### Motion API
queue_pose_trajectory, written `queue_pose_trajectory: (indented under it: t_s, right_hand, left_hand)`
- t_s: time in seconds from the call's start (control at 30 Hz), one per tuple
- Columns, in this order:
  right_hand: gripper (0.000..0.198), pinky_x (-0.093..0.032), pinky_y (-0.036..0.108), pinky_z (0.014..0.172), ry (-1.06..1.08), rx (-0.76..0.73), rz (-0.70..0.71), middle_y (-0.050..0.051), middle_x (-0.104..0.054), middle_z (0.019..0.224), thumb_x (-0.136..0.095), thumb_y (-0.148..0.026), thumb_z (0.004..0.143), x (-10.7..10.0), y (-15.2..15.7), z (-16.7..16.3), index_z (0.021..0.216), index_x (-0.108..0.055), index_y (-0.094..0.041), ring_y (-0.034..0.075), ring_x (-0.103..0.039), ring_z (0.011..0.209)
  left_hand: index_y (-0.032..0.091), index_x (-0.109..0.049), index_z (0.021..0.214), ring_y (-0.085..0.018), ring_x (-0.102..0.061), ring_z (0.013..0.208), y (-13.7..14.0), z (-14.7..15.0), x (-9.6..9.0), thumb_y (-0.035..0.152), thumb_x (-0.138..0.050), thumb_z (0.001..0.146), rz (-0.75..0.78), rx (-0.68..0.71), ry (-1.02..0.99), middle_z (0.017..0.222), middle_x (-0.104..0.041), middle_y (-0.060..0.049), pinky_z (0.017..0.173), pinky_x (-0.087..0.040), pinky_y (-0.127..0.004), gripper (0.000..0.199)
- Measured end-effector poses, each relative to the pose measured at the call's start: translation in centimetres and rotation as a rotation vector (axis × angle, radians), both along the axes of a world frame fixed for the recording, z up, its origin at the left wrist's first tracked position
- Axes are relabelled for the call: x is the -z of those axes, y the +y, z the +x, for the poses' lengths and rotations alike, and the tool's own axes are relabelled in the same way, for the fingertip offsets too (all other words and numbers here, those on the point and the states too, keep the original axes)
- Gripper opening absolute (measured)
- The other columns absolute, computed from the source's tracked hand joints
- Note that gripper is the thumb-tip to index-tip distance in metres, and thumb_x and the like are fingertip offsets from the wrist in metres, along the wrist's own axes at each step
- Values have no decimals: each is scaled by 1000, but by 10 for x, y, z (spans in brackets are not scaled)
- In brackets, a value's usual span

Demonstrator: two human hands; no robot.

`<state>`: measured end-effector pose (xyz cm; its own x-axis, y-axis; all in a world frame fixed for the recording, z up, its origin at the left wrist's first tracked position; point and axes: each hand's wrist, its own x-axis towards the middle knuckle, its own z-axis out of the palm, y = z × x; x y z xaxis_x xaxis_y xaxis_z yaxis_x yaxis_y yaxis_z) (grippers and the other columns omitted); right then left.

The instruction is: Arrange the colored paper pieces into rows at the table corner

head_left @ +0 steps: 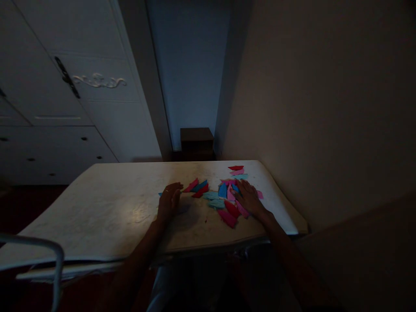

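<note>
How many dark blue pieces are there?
4: a blue tip beside the left hand, a blue strip between two reddish pieces, a wide blue piece near the right hand, and a small blue patch by its fingers. More may hide under the hands.

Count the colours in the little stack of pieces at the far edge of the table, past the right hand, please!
Red piece: 1
Pink piece: 1
Pale blue-green piece: 1
Total: 3
</note>
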<state>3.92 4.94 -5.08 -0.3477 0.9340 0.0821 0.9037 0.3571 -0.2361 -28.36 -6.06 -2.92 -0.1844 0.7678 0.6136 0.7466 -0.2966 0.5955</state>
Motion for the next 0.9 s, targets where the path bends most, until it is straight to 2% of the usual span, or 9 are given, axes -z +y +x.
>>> queue_pose_trajectory:
  t_s: [0.1, 0.2, 0.37, 0.53, 0.63, 0.73, 0.8, 0.9]
  right_hand:
    - [69, -16, 49, 115, -28, -37, -17, 17, -27, 156, -24, -58, 97, -2, -1, -13, 150, -29, -15, 28, -18, 146]
    - [68, -16, 50, 115, -42, -53, -14, 18, -25, 156, -24, -58, 97, -3, -2, -30, 151, -29, -15, 29, -18, 146]
    - [69, -16, 50, 115, -48, -81, 5, 17, -23, 157, -23, -58, 97, -2, -6, -63, 152, -26, -16, 28, -17, 146]
    - [70, -16, 48, 115, -50, -63, 24, 16, -22, 158, -22, -59, 97, -3, -13, -97, 151, -28, -14, 28, -18, 146]
    - [68, -16, 48, 115, -61, -66, 41, 17, -23, 157, -24, -57, 98, -5, -15, -117, 150, -28, -14, 28, -19, 145]
    - [66, -16, 48, 115, -63, -78, 78, 18, -26, 156, -27, -54, 98, -7, -16, -131, 149, -31, -11, 28, -22, 144]
    - [64, -17, 49, 115, -53, -82, 101, 19, -29, 155, -27, -52, 99, -11, -15, -138, 147, -34, -10, 28, -24, 143]
    - [62, -17, 50, 115, -37, -102, 137, 19, -32, 153, -26, -51, 99, -20, -14, -146, 145, -38, -11, 29, -26, 143]
  left_hand:
    - [19, -61, 104, -23, -60, 110, -12, -6, -5, 44, -26, 99, 17, -157, -110, 112, -65, -10, 98, -48, -41, 43]
    - [19, -60, 110, -26, -55, 119, -22, -19, -3, 46, -34, 96, -65, -182, -39, 120, -62, -10, 103, -45, -45, 39]
    - [20, -56, 123, -28, -39, 137, -42, -33, 3, 42, -42, 94, -141, -12, 215, 135, -55, -11, 111, -37, -50, 39]
    - [18, -45, 137, -30, -30, 142, -54, -26, 2, 47, -49, 90, -130, 169, 444, 146, -44, -15, 115, -27, -53, 55]
    - [16, -42, 141, -32, -26, 144, -53, -18, 0, 55, -51, 87, -100, 281, 535, 150, -39, -17, 116, -24, -53, 67]
    - [19, -44, 141, -33, -25, 144, -54, -6, -3, 62, -51, 85, -105, 369, 590, 152, -36, -16, 116, -22, -56, 71]
    - [21, -44, 141, -34, -25, 144, -57, 8, -5, 65, -49, 84, -123, 413, 612, 152, -37, -15, 116, -20, -58, 72]
    - [21, -45, 141, -32, -26, 143, -61, 33, -6, 65, -46, 85, -126, 510, 635, 149, -42, -14, 119, -18, -54, 71]
